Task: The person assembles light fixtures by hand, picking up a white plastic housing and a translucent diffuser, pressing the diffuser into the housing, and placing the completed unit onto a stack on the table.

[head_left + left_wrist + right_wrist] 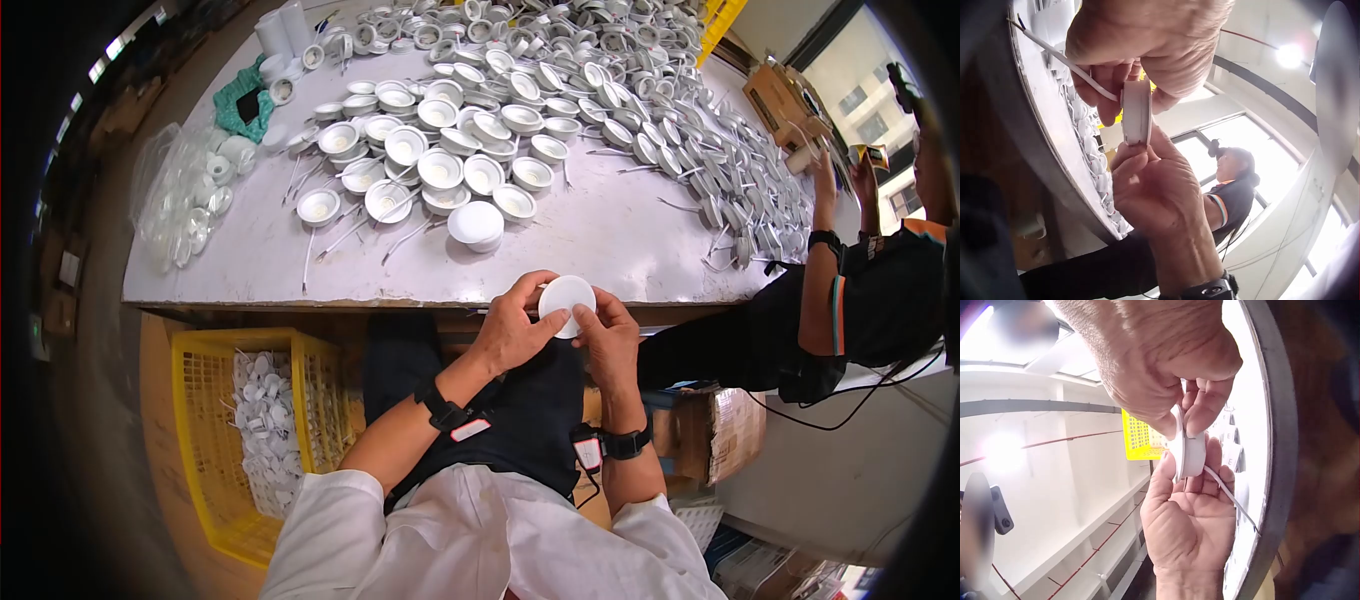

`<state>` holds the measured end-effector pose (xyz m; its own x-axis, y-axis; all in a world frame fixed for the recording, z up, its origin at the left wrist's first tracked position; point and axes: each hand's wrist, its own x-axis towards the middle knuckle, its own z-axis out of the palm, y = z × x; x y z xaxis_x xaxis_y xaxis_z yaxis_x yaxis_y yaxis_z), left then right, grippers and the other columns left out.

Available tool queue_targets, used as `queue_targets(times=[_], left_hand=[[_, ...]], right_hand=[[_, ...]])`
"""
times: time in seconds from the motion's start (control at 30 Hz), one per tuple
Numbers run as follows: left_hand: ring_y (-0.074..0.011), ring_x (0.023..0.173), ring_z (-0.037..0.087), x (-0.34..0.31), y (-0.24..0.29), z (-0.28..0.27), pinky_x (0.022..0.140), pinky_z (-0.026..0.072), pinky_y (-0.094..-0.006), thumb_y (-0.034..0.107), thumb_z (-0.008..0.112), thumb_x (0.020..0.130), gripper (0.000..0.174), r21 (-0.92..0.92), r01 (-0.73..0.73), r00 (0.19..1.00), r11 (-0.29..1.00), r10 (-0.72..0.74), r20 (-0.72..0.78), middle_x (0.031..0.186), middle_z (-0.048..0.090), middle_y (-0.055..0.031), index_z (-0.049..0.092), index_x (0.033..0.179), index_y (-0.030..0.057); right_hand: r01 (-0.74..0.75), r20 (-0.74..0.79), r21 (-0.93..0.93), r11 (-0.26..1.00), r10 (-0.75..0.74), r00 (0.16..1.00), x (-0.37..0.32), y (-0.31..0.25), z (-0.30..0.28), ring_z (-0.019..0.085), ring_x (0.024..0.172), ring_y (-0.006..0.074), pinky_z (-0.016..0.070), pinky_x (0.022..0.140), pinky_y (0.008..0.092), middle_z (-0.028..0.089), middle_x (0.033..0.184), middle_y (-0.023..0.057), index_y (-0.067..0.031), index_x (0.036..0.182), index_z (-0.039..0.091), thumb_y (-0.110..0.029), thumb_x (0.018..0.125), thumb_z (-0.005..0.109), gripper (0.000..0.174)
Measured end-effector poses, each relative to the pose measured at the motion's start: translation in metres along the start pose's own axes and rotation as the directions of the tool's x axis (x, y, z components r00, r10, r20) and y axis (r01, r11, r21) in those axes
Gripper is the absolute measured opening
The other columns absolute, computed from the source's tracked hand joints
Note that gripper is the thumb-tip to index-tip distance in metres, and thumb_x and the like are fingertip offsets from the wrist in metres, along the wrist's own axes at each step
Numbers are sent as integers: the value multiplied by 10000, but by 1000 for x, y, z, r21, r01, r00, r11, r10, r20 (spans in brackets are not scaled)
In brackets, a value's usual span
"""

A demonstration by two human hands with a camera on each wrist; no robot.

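Over my lap, just off the table's front edge, both hands hold one round white downlight (pixel 568 300) with its flat face up. My left hand (pixel 515 325) pinches its left side, thumb on the face and fingers underneath. From the right, my right hand (pixel 610 345) grips the rim, its thumb also on the face. The left wrist view shows the downlight's side (pixel 1137 112) edge-on and a white cable (pixel 1079 72) with bare-ended wires coming from its back. Nearest on the table are white discs (pixel 476 225) stacked at the front of the other lamps.
White lamp housings (pixel 440 170) with cables cover much of the table (pixel 240 275). Clear plastic bags (pixel 180 210) and a green bag (pixel 242 102) lie at the left. A yellow crate (pixel 190 400) of white parts stands below left. Another person (pixel 870 300) works at the right.
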<state>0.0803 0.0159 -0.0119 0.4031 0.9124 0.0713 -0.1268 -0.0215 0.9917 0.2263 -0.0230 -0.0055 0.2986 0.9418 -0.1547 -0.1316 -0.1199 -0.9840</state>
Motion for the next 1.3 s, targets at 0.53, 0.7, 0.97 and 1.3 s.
queue_targets(times=[0.53, 0.7, 0.97, 1.3], left_hand=[[-151, 884, 588, -34, -6, -59, 763, 472, -275, 58, 593, 795, 326, 173, 1, 971, 985, 40, -234, 963, 617, -122, 492, 1098, -9], [-136, 881, 575, -43, -13, -80, 771, 464, -271, 63, 579, 805, 328, 153, -19, 956, 988, 63, -287, 957, 611, -116, 486, 1107, -28], [-130, 893, 567, -49, -19, -92, 786, 454, -264, 74, 570, 820, 346, 86, 25, 954, 996, 2, -299, 988, 603, -109, 469, 1137, -23], [-115, 865, 580, -50, -12, -106, 763, 476, -248, 79, 638, 790, 398, -131, 31, 962, 991, -65, -267, 968, 616, -102, 468, 1132, -32]], right_hand=[[-194, 307, 131, 972, 146, 940, 2, 34, 61, 525, 617, 54, 477, 477, 174, 533, 759, 23, -64, 815, 462, -90, 813, 636, 175], [-207, 349, 70, 976, 170, 921, 5, 39, 83, 514, 598, 52, 460, 468, 171, 518, 741, 19, -60, 812, 457, -101, 817, 631, 179], [-223, 349, -54, 973, 227, 909, 10, 36, 101, 497, 540, 45, 438, 438, 166, 519, 696, 6, -69, 799, 447, -115, 816, 637, 197], [-249, 380, 30, 968, 220, 898, 10, 29, 107, 521, 538, 46, 442, 426, 157, 545, 696, 14, -73, 813, 435, -81, 822, 624, 189]])
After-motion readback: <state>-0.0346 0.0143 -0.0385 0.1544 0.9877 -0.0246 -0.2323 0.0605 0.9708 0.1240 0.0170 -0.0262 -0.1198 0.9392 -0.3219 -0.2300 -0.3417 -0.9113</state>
